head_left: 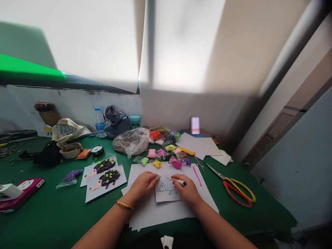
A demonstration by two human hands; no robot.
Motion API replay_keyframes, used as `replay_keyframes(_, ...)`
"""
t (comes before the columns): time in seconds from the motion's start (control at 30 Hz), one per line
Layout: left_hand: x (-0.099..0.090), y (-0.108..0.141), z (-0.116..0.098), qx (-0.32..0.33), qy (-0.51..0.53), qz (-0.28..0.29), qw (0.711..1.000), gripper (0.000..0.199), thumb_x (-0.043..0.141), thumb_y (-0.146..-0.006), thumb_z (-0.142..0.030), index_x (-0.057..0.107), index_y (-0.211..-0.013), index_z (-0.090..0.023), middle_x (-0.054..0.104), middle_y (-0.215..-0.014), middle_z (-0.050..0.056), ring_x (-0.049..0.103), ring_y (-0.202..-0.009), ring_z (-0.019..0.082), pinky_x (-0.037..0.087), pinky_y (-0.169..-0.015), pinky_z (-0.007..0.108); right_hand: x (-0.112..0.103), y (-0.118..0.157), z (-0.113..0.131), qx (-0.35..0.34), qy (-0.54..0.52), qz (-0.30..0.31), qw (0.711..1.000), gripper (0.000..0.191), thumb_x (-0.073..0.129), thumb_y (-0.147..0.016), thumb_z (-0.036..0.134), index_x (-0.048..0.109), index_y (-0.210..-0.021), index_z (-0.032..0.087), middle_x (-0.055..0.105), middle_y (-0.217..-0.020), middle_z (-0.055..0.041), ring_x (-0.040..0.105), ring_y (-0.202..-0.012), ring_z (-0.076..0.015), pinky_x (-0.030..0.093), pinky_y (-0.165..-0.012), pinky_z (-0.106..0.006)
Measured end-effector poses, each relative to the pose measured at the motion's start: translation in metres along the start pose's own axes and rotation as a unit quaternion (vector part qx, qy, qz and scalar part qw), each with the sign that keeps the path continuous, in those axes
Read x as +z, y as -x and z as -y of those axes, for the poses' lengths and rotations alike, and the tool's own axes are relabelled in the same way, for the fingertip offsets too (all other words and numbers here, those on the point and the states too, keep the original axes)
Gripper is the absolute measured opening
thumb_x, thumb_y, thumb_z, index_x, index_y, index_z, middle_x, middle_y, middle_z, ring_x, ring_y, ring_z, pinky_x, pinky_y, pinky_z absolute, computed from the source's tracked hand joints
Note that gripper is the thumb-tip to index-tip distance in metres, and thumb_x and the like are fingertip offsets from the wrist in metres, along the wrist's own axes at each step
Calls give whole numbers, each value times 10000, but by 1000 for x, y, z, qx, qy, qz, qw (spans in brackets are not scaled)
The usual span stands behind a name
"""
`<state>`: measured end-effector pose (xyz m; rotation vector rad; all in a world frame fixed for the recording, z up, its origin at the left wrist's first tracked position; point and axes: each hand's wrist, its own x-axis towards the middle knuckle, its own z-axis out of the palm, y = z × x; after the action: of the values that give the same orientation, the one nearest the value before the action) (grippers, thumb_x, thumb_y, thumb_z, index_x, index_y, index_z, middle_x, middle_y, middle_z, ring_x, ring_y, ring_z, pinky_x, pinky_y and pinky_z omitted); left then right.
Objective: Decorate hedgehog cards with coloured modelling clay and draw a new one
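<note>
My right hand (185, 186) grips a white marker (178, 181) with a dark blue end. Its tip is at the top of a blue hedgehog drawing on a small white sheet (162, 197). Closed at the sheet's left edge, my left hand (144, 185) has a small pale thing at its fingertips that I cannot make out. Larger white paper (145, 214) lies underneath, with a pink plastic tool (197, 175) on its right side. To the left are two cards (118, 188) bearing dark, green-dotted clay hedgehogs.
Bags of coloured clay (176, 162) lie beyond the paper. Large scissors (237, 190) with red and yellow handles rest at right. Farther back stand a water bottle (98, 121) and a phone (195, 125). A purple packet (69, 177) lies at left on the green tablecloth (64, 221).
</note>
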<state>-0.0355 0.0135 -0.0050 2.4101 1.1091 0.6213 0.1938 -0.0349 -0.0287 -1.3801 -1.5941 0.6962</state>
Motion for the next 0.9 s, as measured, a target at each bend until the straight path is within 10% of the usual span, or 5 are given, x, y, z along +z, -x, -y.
replay_keyframes(0.9, 0, 0, 0, -1, 6, -4, 1000, 396, 382, -971, -471, 688, -946, -221, 693, -907, 72, 598, -886, 224, 442, -811, 321, -2, 0, 7, 12, 11, -2, 1000, 262, 522, -839, 357, 730, -871, 202, 730, -961, -77, 661, -932, -243, 506, -849, -343)
